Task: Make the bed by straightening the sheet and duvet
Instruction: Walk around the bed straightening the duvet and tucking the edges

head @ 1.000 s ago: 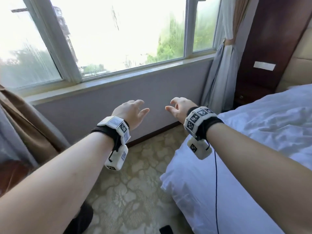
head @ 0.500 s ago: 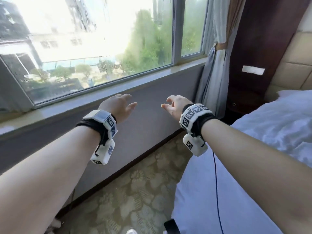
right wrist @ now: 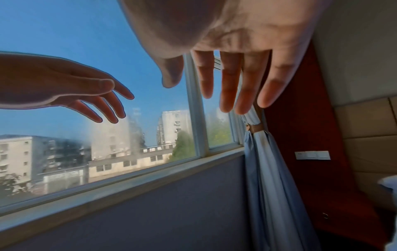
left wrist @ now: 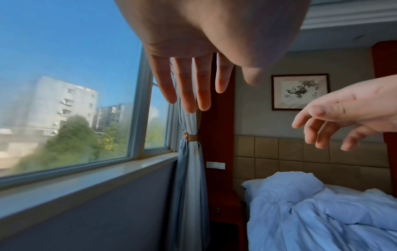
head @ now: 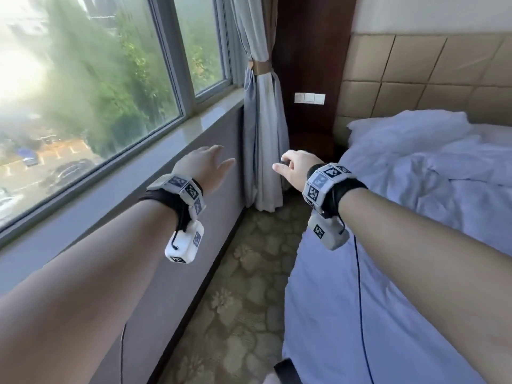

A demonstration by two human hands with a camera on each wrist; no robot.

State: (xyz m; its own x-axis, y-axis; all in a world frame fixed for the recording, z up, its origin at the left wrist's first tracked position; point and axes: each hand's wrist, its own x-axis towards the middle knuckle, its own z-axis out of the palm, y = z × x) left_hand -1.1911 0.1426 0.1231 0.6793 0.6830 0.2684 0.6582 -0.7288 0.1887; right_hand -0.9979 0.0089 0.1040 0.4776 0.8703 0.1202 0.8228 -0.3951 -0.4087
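Note:
The bed stands on the right, its white sheet (head: 346,314) smooth along the near side. A rumpled white duvet (head: 432,173) is bunched toward the headboard, with a white pillow (head: 401,128) behind it. My left hand (head: 206,167) hangs in the air in front of the window wall, fingers straight and spread, holding nothing. My right hand (head: 293,169) floats over the aisle just left of the bed's edge, fingers relaxed and empty. Neither hand touches the bedding. The wrist views show both palms bare, the left hand (left wrist: 189,81) and the right hand (right wrist: 232,81).
A narrow carpeted aisle (head: 249,286) runs between the window wall (head: 171,217) and the bed. A tied-back curtain (head: 263,134) hangs at the far end beside a dark wood panel with switches (head: 309,98). A padded headboard (head: 429,79) backs the bed. A framed picture (left wrist: 299,91) hangs above.
My view has swung right, from the window toward the bed's head, so curtain, headboard and pillow now show. Both empty hands stay raised ahead of me and have moved along with the turn.

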